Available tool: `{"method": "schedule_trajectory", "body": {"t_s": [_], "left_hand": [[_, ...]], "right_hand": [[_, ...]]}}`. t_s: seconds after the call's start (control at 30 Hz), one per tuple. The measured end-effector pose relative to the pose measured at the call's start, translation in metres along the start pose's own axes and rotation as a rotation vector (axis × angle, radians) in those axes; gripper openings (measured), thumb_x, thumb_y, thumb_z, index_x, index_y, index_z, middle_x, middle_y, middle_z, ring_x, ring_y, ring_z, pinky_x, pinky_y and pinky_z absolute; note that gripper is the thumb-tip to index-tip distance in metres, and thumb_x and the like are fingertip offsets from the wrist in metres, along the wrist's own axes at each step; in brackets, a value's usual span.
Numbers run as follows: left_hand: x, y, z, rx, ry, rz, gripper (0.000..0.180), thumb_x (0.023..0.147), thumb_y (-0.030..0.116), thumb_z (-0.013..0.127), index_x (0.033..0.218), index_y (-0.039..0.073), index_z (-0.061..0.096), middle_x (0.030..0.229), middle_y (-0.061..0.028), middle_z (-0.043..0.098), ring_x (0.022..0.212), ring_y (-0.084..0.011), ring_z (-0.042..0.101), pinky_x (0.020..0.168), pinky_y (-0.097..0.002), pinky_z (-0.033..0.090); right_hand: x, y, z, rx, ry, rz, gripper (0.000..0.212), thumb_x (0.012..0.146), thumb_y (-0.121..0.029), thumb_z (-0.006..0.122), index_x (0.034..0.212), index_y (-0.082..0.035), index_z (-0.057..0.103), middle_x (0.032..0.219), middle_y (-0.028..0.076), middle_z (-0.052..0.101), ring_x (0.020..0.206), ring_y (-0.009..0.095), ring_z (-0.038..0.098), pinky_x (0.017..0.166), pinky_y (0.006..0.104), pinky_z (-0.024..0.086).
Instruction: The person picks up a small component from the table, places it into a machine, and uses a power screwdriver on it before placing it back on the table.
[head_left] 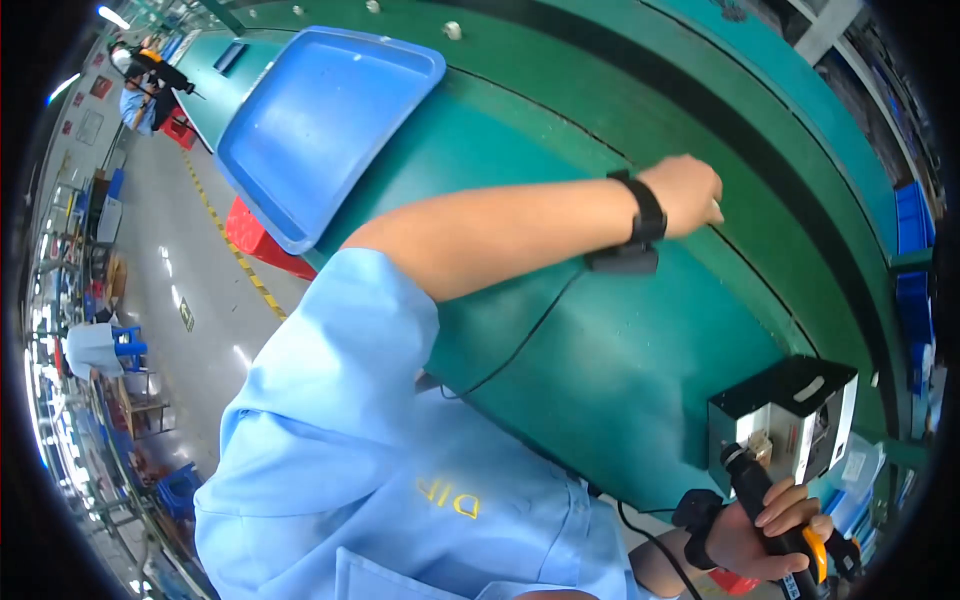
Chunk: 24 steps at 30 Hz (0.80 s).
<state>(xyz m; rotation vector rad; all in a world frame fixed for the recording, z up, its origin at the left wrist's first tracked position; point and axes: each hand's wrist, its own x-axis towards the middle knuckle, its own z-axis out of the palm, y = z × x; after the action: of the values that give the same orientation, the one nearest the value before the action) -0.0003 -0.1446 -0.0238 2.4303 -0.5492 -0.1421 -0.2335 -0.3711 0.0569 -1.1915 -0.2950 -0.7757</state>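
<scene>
My left arm reaches across the green work surface, and my left hand point(684, 196) is closed above the seam beside the dark green strip. Its fingers curl away from view, so what they hold, if anything, is hidden. At the lower right, my right hand point(765, 530) wraps round a black electric screwdriver point(750, 482) with a yellow-orange part near its lower end. The front end of the screwdriver points up and left, in front of a black-and-white box point(785, 405). Inside the box's near side is a small tan item point(760, 447), partly covered by the tool.
A large blue tray point(325, 125) lies at the far left, overhanging the bench edge above a red stool point(262, 238). A black cable point(530, 335) runs from my left wrist strap. Blue bins point(912, 220) line the right. People are at work in the background.
</scene>
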Motion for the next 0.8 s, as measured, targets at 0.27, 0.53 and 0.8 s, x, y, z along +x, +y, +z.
{"method": "schedule_trajectory", "body": {"t_s": [0.27, 0.53, 0.8], "left_hand": [[0.020, -0.152, -0.150, 0.829, 0.481, -0.709, 0.045, 0.079, 0.045, 0.067, 0.111, 0.014, 0.063, 0.118, -0.0146, 0.056, 0.109, -0.0321, 0.055, 0.088, -0.0456, 0.049], [0.012, -0.290, -0.209, 0.820, -0.140, -0.658, 0.027, 0.077, 0.017, 0.059, 0.099, 0.002, 0.067, 0.103, -0.0158, 0.066, 0.089, -0.0290, 0.065, 0.079, -0.0426, 0.051], [-0.044, 0.026, -0.008, -0.147, -0.158, 0.298, 0.020, 0.075, 0.003, 0.065, 0.094, 0.004, 0.064, 0.085, -0.0061, 0.061, 0.074, -0.0153, 0.060, 0.066, -0.0269, 0.049]], "right_hand": [[0.002, -0.003, -0.021, -0.062, -0.091, -0.036, 0.036, 0.090, -0.039, 0.055, 0.104, -0.007, 0.046, 0.068, 0.002, 0.045, 0.050, 0.010, 0.041, 0.051, 0.0254, 0.033], [0.010, -0.020, -0.021, -0.096, -0.061, 0.014, 0.043, 0.088, -0.043, 0.058, 0.107, -0.006, 0.049, 0.061, -0.002, 0.043, 0.052, 0.007, 0.041, 0.054, 0.0235, 0.030], [0.018, -0.027, -0.050, -0.245, -0.024, -0.078, 0.052, 0.089, -0.056, 0.050, 0.106, -0.007, 0.045, 0.058, 0.001, 0.045, 0.048, 0.014, 0.045, 0.050, 0.0287, 0.037]]}}
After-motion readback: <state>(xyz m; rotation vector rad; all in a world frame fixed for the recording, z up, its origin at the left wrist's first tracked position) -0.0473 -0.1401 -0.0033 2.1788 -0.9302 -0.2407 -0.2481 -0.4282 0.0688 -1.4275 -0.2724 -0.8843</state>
